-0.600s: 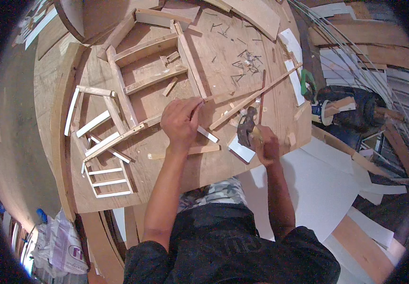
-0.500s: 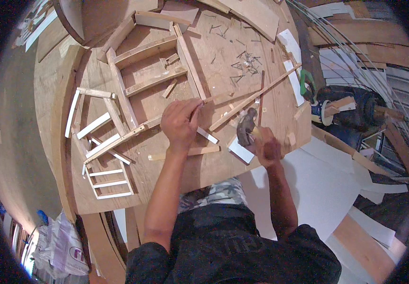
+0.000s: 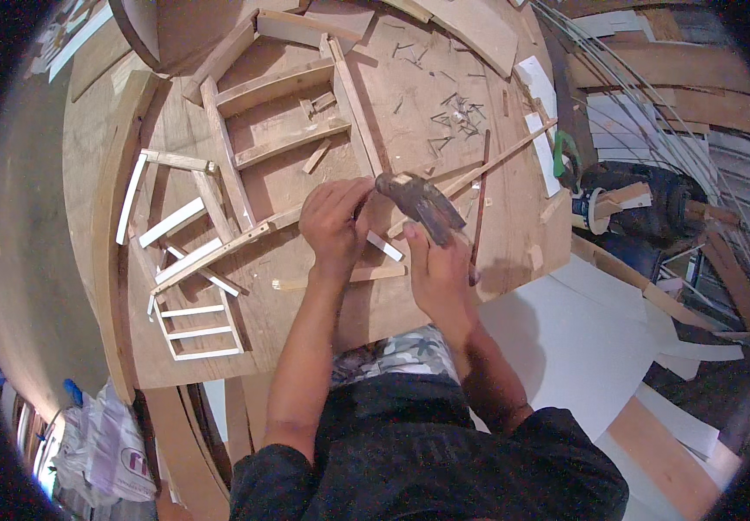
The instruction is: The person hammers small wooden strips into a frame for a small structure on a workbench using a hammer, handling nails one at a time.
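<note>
One hammer (image 3: 424,207) gripped in right hand (image 3: 440,273), left hand (image 3: 333,219) at frame edge (image 3: 357,108), hold unclear, bare tabletop (image 3: 264,326) beside

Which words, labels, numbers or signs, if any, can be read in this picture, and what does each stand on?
Plastic bag, lower left: a purple printed mark, not copied out here; any smaller print is too blurred to read.
Black shirt: dark lettering on the chest, too faint to read.
Hammer and wooden frame: no lettering that can be made out.
</note>
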Tool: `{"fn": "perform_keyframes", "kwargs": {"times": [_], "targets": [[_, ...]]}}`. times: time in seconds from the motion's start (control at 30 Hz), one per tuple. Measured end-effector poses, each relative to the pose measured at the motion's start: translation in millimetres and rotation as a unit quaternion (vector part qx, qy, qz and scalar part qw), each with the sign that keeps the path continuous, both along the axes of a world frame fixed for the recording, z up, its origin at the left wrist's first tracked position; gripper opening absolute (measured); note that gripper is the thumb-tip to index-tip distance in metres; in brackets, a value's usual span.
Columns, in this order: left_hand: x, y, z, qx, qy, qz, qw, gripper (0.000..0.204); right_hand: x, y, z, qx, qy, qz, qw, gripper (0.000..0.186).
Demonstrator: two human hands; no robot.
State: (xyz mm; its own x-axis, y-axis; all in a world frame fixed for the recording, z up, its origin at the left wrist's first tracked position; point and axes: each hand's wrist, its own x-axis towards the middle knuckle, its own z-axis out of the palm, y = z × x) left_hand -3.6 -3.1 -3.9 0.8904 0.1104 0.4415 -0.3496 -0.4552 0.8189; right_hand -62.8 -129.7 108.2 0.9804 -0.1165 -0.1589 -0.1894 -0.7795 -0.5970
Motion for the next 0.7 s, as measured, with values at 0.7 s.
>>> {"fn": "perform_keyframes", "kwargs": {"times": [0.7], "targets": [[1.1, 5.5, -1.6, -0.009, 0.011, -0.030, 0.999, 0.020, 1.1, 10.7, -4.5, -0.015, -0.084, -0.009, 0.996, 0.032]]}}
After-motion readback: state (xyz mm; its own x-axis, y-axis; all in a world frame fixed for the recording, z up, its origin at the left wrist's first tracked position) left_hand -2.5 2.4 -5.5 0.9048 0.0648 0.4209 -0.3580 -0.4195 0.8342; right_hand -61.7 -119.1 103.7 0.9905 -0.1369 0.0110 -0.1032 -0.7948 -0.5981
